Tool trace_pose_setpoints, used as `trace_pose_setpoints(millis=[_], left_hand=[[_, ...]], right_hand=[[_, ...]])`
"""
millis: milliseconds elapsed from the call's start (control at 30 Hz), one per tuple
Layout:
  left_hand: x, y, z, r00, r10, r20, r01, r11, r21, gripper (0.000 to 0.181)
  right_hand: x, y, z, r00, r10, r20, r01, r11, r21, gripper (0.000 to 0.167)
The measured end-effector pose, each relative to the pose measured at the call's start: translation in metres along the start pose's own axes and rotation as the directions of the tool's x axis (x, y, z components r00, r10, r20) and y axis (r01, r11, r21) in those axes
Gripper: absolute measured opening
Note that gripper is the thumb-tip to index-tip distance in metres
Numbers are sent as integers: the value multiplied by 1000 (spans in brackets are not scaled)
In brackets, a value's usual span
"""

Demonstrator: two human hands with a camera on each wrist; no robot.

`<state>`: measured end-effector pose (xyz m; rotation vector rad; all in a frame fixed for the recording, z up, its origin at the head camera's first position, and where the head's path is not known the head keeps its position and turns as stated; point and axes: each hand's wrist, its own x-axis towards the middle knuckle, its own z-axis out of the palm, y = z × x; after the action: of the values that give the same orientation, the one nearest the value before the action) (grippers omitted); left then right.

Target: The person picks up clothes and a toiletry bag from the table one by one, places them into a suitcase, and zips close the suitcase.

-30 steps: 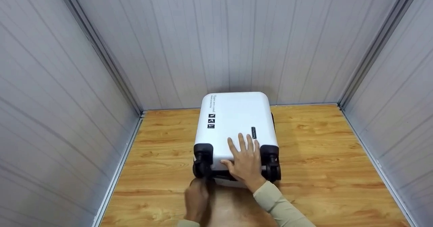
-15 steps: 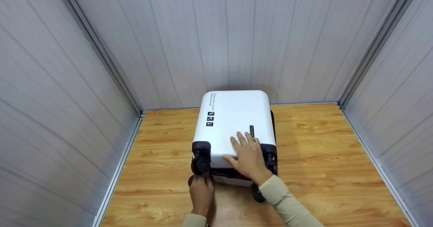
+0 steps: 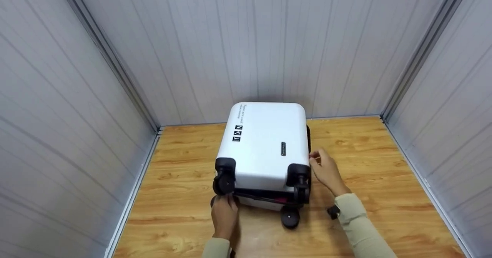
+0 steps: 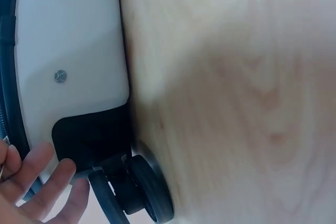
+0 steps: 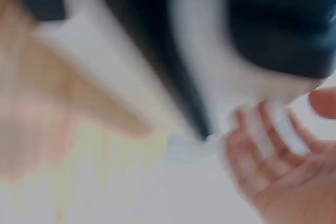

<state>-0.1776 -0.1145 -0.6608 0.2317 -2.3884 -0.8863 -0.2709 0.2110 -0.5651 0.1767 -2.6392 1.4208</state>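
A white hard-shell suitcase (image 3: 265,135) lies flat on the floor, its black wheels toward me. Along its near end, a dark seam (image 3: 265,195) stands partly apart, and a bit of pink shows inside. My left hand (image 3: 225,213) is at the near left corner, beside the wheels. In the left wrist view its thumb and index finger pinch a small metal zipper pull (image 4: 6,140), mostly hidden by the fingers. My right hand (image 3: 324,169) is by the suitcase's right side, fingers loosely bent with nothing in them; the right wrist view is blurred.
Wood-look floor (image 3: 180,181) surrounds the suitcase. Pale panel walls stand on the left, the right and behind, with the back wall (image 3: 265,46) close to the suitcase's far end. A black handle (image 3: 309,137) runs along its right side.
My right hand has lifted off the suitcase's top and moved to its right side. My left hand stays by the near left corner. The suitcase has turned slightly, and its near seam looks wider.
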Motion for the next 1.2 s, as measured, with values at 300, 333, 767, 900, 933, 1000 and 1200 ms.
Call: trace_pose_setpoints(millis=[300, 333, 767, 900, 933, 1000, 1200], left_hand=[[23, -8, -5, 998, -53, 39, 52, 998, 20, 16], [26, -8, -5, 997, -61, 48, 60, 998, 26, 17], [62, -15, 4, 983, -149, 108, 141, 987, 79, 21], [69, -17, 6, 980, -164, 109, 155, 984, 86, 20], [71, -18, 6, 980, -166, 110, 156, 983, 91, 20], [75, -19, 7, 979, -166, 115, 155, 983, 98, 19], [87, -19, 12, 974, -176, 141, 162, 981, 105, 20]], right_hand=[[-27, -4, 11, 811, -576, 101, 580, 771, -263, 57], [-28, -6, 11, 784, -602, 150, 617, 728, -299, 59], [-22, -15, 31, 517, -789, 332, 811, 328, -484, 55], [-25, -22, 40, 433, -842, 323, 841, 248, -480, 51], [-25, -25, 42, 420, -844, 333, 844, 229, -485, 52], [-27, -32, 46, 402, -843, 357, 850, 199, -487, 52], [-30, -55, 63, 331, -847, 417, 892, 136, -432, 50]])
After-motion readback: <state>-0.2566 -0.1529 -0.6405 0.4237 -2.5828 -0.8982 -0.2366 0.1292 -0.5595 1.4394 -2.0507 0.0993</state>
